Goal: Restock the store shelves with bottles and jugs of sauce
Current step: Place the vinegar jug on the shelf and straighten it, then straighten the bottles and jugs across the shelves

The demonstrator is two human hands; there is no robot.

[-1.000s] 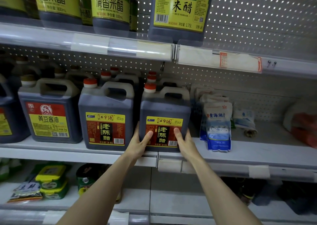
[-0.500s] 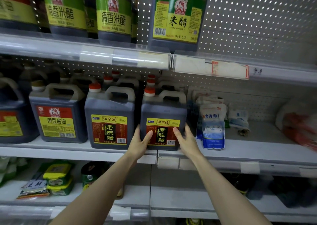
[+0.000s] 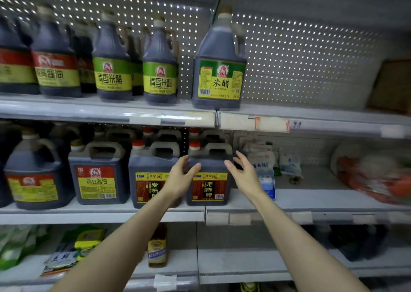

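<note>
A dark vinegar jug with a red cap and a red-and-yellow label stands at the front of the middle shelf. A matching jug stands just left of it. My left hand hovers in front of the gap between the two jugs, fingers spread and loose. At the jug's right side my right hand is raised with its fingers open. Neither hand holds the jug.
Soy sauce jugs fill the middle shelf's left part. White and blue salt bags lean right of the vinegar jug. Rice vinegar bottles line the upper shelf. The lower shelf holds packets and a small bottle.
Both hands have let go of the right vinegar jug and lifted off it with fingers spread. The view has tilted upward, showing the upper shelf's bottles whole.
</note>
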